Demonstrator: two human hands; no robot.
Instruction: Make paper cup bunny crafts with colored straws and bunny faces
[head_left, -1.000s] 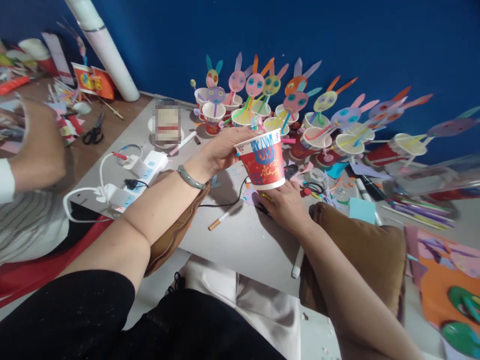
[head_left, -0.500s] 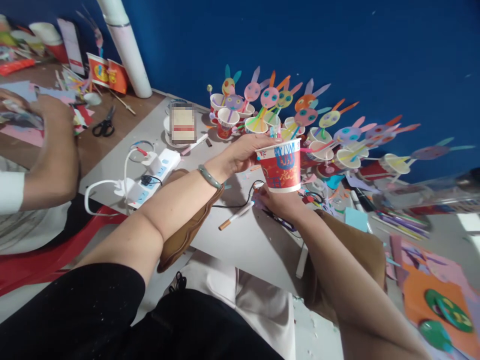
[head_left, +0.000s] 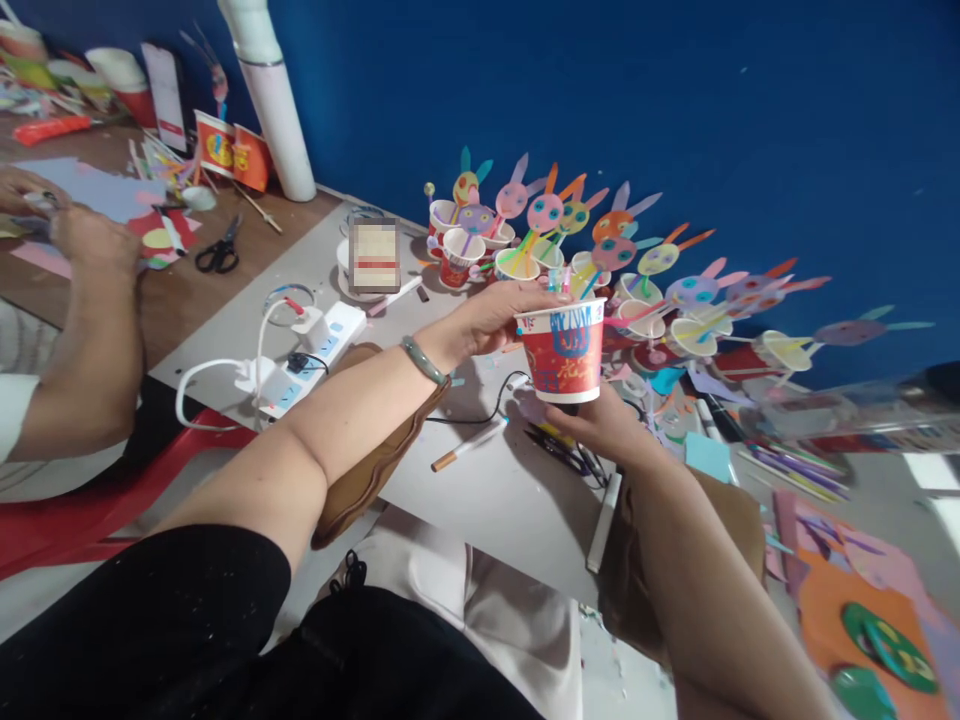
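Observation:
A red and white paper cup [head_left: 564,355] with blue drawing on its side is upright in front of me. My left hand [head_left: 501,312] grips it at the rim from the left and far side. Small coloured pieces stick up at its far rim. Just below and right of the cup is my right hand [head_left: 604,425], its thumb stretched leftward under the cup's base. The cup hides its other fingers, so I cannot tell whether it touches the cup. Dark scissors [head_left: 559,448] and a brown-tipped white pen [head_left: 469,447] lie near that hand.
Several paper cups with rabbit-faced spoons [head_left: 545,213] line the blue wall. A white power strip [head_left: 315,360] with cables lies left. Another person's hands [head_left: 94,230] work at the far left beside black-handled scissors [head_left: 219,250]. Orange paper [head_left: 840,590] lies at right.
My right hand has moved right and slightly down, away from the white cable end, to beneath the cup. The cup, still in my left hand, appears slightly lower as the view shifts.

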